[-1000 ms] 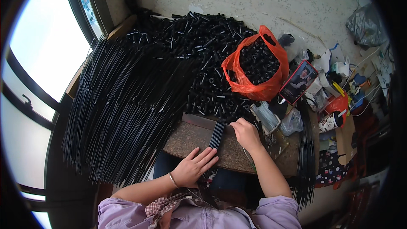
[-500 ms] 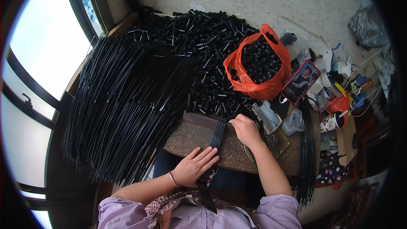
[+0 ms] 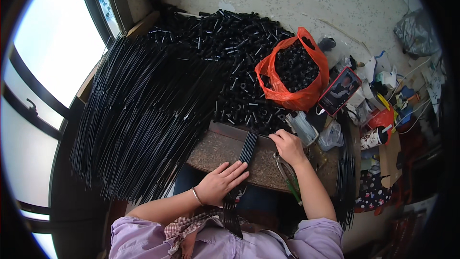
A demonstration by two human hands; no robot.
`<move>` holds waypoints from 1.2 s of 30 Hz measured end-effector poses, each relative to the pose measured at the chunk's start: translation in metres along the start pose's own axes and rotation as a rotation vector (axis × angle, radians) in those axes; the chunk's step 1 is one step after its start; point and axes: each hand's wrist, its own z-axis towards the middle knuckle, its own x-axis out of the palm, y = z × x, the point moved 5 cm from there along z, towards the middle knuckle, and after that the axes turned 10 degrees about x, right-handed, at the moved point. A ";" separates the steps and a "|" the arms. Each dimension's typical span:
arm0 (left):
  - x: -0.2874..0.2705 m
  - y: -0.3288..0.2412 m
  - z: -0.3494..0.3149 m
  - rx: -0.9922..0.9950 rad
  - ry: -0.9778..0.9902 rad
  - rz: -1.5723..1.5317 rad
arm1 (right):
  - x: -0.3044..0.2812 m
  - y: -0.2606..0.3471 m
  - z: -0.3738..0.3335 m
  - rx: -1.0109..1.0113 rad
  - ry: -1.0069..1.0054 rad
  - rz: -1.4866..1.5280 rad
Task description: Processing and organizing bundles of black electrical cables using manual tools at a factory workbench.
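Observation:
A flat row of thin black rods [image 3: 248, 147] runs from the metal strip at the back of the bench down towards my lap. My left hand [image 3: 224, 180] lies flat across these rods, fingers stretched out, pressing them near the bench's front edge. To the right of their far end, my right hand [image 3: 290, 147] is closed in a pinch by the strip. What its fingertips hold is hidden or too thin to make out. Beside my right forearm, pliers with green handles [image 3: 290, 180] lie at the front edge. The rods' near ends hang over my lap.
A dense sheaf of long black rods [image 3: 139, 120] fills the left. Behind the bench [image 3: 218, 153] is a heap of short black tubes [image 3: 239, 38]. A red plastic bag [image 3: 297, 98] holds black parts. A phone [image 3: 340, 91] and clutter stand at right, near another rod bundle [image 3: 346, 177].
My right hand has moved a little to the right, away from the rods' far end. More of the pliers shows now. My left hand stays flat on the rods.

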 end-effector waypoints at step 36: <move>0.006 -0.004 -0.005 -0.014 -0.066 0.042 | 0.015 -0.006 0.024 0.105 0.114 0.225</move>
